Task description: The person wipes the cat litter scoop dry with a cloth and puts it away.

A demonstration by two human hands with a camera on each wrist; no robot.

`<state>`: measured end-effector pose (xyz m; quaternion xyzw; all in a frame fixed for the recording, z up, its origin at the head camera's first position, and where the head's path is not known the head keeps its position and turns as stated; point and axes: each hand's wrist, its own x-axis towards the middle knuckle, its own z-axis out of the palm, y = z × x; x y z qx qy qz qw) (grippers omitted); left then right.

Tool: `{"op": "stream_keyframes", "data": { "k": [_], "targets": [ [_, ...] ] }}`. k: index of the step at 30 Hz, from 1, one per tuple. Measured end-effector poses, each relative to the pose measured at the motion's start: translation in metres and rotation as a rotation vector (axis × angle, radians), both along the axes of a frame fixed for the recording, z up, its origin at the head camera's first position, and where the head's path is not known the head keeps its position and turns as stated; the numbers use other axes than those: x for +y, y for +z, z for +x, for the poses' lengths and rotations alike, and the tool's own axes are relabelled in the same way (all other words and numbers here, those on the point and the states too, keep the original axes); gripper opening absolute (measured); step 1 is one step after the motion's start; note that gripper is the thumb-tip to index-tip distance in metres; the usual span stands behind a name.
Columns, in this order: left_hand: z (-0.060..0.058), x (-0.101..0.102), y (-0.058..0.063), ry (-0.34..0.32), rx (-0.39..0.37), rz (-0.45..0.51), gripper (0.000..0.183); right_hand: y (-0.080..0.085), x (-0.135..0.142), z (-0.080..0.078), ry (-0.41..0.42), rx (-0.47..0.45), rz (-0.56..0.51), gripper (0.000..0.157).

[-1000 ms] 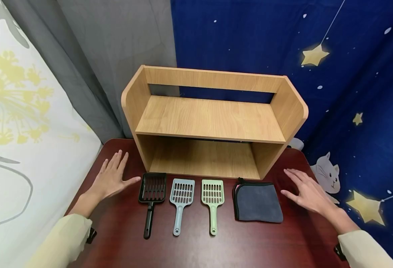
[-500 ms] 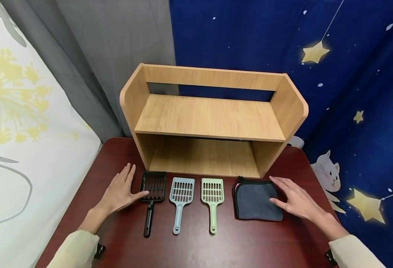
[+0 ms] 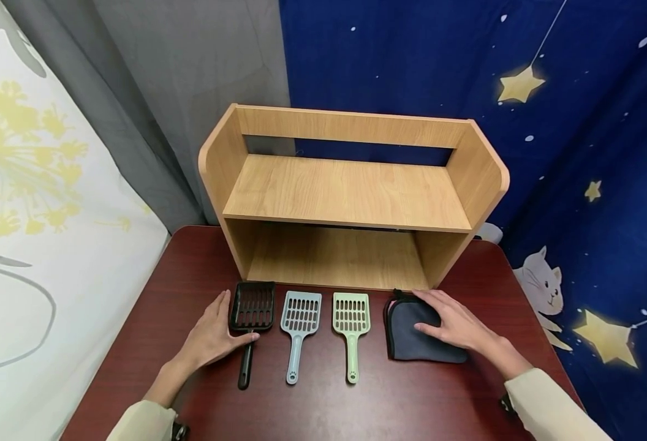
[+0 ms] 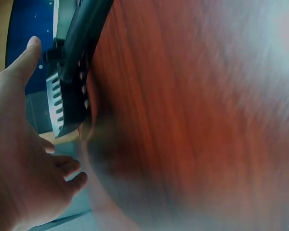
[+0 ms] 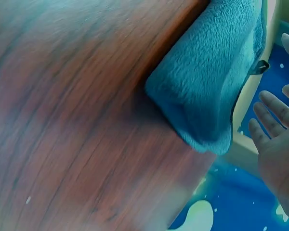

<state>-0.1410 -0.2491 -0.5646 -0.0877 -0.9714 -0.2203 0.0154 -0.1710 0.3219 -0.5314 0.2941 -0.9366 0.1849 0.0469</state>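
Note:
A black slotted litter scoop [image 3: 245, 371] lies on the table with its handle toward me. My left hand [image 3: 209, 338] is beside its head, fingers straight, the thumb overlapping the scoop's neck in the head view. In the left wrist view the hand [image 4: 29, 168] is spread, with nothing in its grasp. To the right lie a light blue litter scoop [image 3: 293, 361] and a light green one [image 3: 351, 361]. A folded dark blue-grey cloth [image 3: 405, 331] is rightmost. Over its right part extends my right hand [image 3: 456, 321], fingers relaxed; the right wrist view shows this hand [image 5: 279, 139] apart from the cloth.
Behind the row stands a two-tier wooden shelf [image 3: 345, 193] on the dark red table [image 3: 323, 410]. A grey curtain [image 3: 191, 61] and a blue star-patterned curtain [image 3: 412, 55] hang at the back. White patterned fabric [image 3: 53, 318] borders the left side.
Both hands have moved inward and nearer to me: the left from the table's left side to the black scoop, the right from beside the cloth to over it. The scoops and cloth stay put.

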Motion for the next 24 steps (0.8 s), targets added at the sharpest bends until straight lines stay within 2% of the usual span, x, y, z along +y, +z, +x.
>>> {"op": "stream_keyframes", "data": {
  "k": [4, 10, 18, 24],
  "targets": [
    [0.006, 0.008, 0.001, 0.026, -0.015, 0.036, 0.129, -0.004, -0.008, -0.009, 0.002, -0.045, -0.024, 0.079],
    [0.015, 0.014, 0.001, 0.074, -0.038, 0.041, 0.13, -0.012, -0.017, -0.021, 0.025, -0.082, -0.069, 0.078],
    [0.016, 0.018, -0.005, 0.098, -0.013, 0.054, 0.13, -0.022, -0.023, -0.034, 0.04, -0.11, -0.104, 0.074],
    [0.019, 0.018, -0.007, 0.089, 0.008, 0.083, 0.121, -0.026, -0.025, -0.039, 0.044, -0.146, -0.136, 0.073]
  ]
}}
